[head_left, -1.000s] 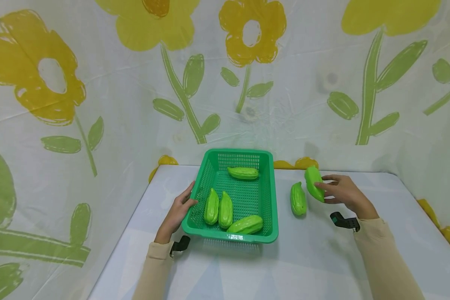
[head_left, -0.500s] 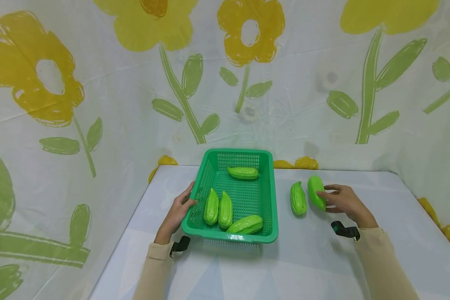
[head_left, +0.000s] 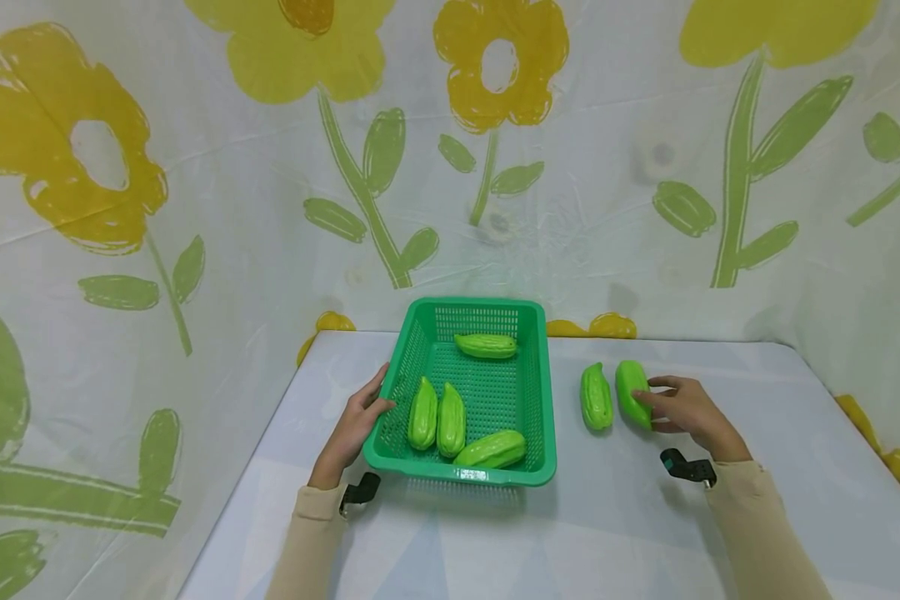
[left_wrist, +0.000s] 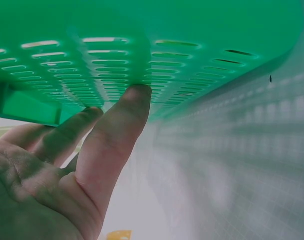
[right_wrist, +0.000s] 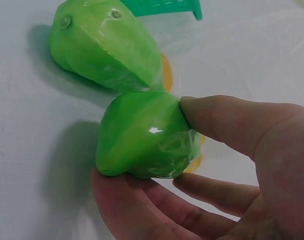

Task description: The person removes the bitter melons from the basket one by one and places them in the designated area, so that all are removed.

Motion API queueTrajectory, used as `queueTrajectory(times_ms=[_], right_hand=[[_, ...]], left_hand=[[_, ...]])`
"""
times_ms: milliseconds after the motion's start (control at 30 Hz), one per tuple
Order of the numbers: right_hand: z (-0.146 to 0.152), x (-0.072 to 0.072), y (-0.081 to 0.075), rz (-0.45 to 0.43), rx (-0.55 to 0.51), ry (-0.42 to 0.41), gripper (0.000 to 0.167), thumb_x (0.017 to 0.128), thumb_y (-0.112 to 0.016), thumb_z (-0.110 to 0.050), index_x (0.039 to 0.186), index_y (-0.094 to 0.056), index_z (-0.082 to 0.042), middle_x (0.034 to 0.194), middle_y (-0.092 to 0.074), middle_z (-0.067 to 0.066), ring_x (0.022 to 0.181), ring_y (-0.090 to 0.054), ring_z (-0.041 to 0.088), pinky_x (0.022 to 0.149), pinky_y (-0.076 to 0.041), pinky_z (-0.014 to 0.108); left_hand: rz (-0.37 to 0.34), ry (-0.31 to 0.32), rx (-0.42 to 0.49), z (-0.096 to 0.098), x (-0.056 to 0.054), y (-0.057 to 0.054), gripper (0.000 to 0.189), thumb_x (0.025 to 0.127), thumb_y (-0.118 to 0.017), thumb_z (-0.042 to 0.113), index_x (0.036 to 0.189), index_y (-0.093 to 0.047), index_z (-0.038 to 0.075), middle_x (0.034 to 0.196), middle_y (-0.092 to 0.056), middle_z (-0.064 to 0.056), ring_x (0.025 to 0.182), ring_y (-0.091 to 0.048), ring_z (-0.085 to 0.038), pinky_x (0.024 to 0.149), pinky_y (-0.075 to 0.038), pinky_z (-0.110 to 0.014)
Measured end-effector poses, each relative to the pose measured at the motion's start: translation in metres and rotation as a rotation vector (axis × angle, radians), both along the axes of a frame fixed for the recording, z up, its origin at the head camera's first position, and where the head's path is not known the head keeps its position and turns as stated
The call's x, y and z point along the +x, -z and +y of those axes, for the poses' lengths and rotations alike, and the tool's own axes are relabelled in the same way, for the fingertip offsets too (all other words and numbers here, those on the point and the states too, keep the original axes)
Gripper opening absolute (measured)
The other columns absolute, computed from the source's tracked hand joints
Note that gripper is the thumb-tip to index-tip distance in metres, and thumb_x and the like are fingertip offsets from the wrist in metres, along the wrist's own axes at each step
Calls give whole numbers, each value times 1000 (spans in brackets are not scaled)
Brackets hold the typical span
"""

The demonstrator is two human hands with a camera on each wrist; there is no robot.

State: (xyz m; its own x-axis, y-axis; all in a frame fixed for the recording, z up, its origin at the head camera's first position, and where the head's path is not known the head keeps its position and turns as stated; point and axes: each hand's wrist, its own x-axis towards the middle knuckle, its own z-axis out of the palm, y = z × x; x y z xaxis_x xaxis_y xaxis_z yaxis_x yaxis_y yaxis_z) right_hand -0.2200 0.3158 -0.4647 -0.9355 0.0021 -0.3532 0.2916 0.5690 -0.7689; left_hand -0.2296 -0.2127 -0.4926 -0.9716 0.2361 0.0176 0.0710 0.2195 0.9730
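Both hands (head_left: 354,423) (head_left: 688,410) forward, well apart

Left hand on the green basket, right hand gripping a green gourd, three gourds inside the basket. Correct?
Not quite: the count is off. The head view shows four gourds inside the green basket, not three. The rest stands: left hand on the basket, right hand gripping a green gourd.

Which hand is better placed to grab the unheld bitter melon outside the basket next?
Probably the right hand: it's near that unheld bitter melon, though it would first need to release the held bitter melon. The left hand is across the green basket, touching its side.
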Motion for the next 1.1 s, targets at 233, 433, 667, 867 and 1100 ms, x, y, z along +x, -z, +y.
queueTrajectory(times_ms=[233,433,667,867,1100], right_hand=[[-1,0,2,-7,6,2,83,103,-60,-40,153,-28,17,147,-43,45,104,-70,29,83,-64,39],[-2,-3,5,-11,37,15,83,102,-61,-41,153,-29,17,146,-43,45,104,-71,33,82,-65,39],[-3,-4,8,-12,48,27,83,101,-63,-39,152,-29,18,145,-43,46,107,-70,38,81,-65,39],[-4,-3,9,-18,39,30,85,101,-63,-40,153,-28,17,146,-41,46,112,-67,42,82,-65,39],[-5,-3,11,-14,33,27,83,101,-63,-37,153,-28,18,147,-40,46,116,-66,46,83,-64,41]], left_hand=[[16,1,-5,0,-1,2,71,103,-49,11,167,-19,19,175,-15,-7,163,-10,-33,128,-18,-59],[28,0,-9,0,0,2,71,104,-49,10,167,-19,16,175,-15,-7,163,-10,-33,128,-19,-59],[29,7,-3,0,-1,2,72,103,-49,9,167,-17,14,174,-16,-8,163,-11,-32,129,-18,-58],[31,8,-3,0,-1,1,72,103,-49,10,167,-17,13,175,-15,-8,163,-10,-32,129,-18,-58],[27,5,-3,0,-1,1,72,103,-49,10,167,-17,13,175,-16,-7,163,-10,-31,129,-18,-58]])
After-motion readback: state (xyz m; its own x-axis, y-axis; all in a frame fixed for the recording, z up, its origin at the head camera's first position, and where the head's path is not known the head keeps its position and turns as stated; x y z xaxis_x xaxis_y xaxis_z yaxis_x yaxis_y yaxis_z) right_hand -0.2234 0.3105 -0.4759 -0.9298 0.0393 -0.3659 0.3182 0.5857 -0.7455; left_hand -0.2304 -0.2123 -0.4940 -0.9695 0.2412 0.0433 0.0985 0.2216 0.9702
